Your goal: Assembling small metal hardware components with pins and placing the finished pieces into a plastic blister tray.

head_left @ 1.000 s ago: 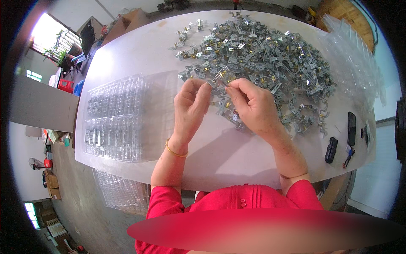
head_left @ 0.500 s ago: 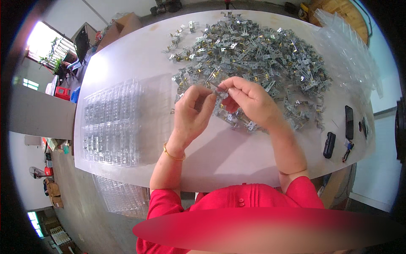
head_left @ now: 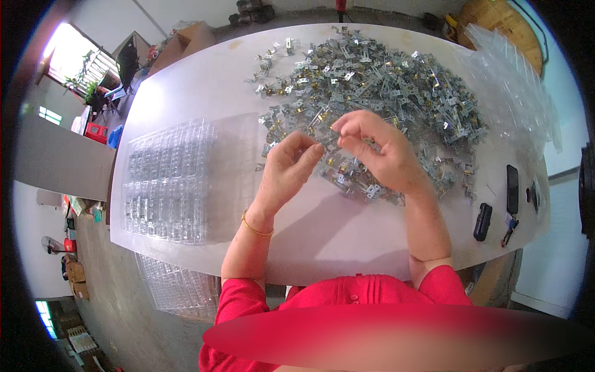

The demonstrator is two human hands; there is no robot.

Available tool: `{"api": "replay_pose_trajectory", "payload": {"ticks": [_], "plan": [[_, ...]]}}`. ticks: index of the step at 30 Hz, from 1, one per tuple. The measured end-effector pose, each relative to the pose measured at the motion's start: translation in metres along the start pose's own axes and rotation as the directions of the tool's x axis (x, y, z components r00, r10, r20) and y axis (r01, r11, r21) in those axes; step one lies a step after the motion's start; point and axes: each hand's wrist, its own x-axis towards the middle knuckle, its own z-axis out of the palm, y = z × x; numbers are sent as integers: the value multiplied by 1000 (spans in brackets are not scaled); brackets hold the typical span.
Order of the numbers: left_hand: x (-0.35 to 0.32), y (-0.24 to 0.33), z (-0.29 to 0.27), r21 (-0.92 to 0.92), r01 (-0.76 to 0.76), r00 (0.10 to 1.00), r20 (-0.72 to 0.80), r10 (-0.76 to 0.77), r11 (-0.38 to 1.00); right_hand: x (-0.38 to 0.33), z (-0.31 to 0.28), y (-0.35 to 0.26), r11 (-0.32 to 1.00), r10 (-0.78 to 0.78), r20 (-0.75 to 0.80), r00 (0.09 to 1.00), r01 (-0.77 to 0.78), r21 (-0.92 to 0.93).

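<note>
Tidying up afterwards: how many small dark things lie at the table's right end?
3 visible: a black phone nearest the far edge, a black oblong case nearer the person, and a small dark item beside the phone. More may hide under the clear plastic bags.

Clear plastic blister trays (head_left: 166, 180), moulded into rows of small pockets, lie stacked along the bench's (head_left: 204, 80) left edge. More of the same trays (head_left: 176, 286) sit below the bench's near-left corner. Crumpled clear plastic bags (head_left: 511, 93) lie heaped at the far-right corner. A brown cardboard box (head_left: 189, 38) stands beyond the far-left corner. A dark phone (head_left: 512, 188), its screen off, rests near the right edge.
</note>
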Motion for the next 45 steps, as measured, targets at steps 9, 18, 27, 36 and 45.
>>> {"api": "replay_pose_trajectory", "payload": {"ticks": [9,18,27,36,45], "plan": [[4,-4,-9,-300,198,978,121,-169,933,-1,6,-9,972,-159,141,977,179,-149],[13,-13,-14,-666,85,994,108,-16,741,-2,3,-1,946,198,-104,975,-162,280],[12,-19,-3,-552,-200,968,15,250,810,3,19,3,764,445,-58,894,-345,545],[8,-17,-4,-644,39,995,92,27,764,-4,20,-6,952,291,-100,952,-277,129],[5,-16,4,-437,98,990,137,-42,894,-7,24,-12,993,96,-123,988,-103,-52]]}}
